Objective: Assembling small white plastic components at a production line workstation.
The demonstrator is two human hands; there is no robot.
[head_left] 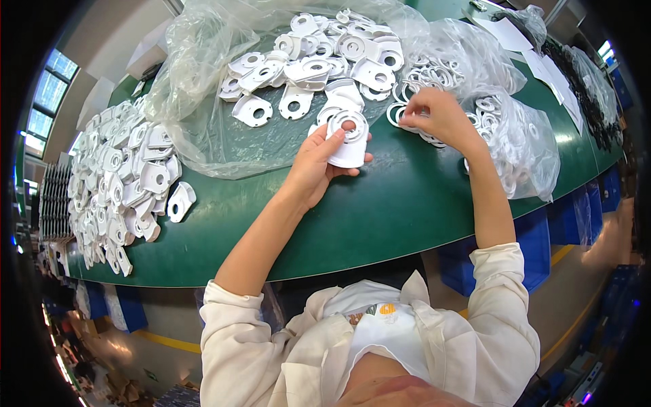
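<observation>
My left hand [317,163] is closed around a white plastic housing [348,154] with a round opening at its far end, held above the green table. A fingertip shows through that opening. To the right, my right hand [434,117] pinches a white ring [393,115] by its edge, beside the heap of white rings [430,73]. Beyond my left hand, many similar white housings [312,68] lie piled on a clear plastic bag [203,146].
Another heap of white parts [122,176] covers the left end of the green table [285,237]. A clear bag of rings [519,146] lies at the right, with paper sheets [553,78] behind it. Blue bins [532,251] stand below the table edge.
</observation>
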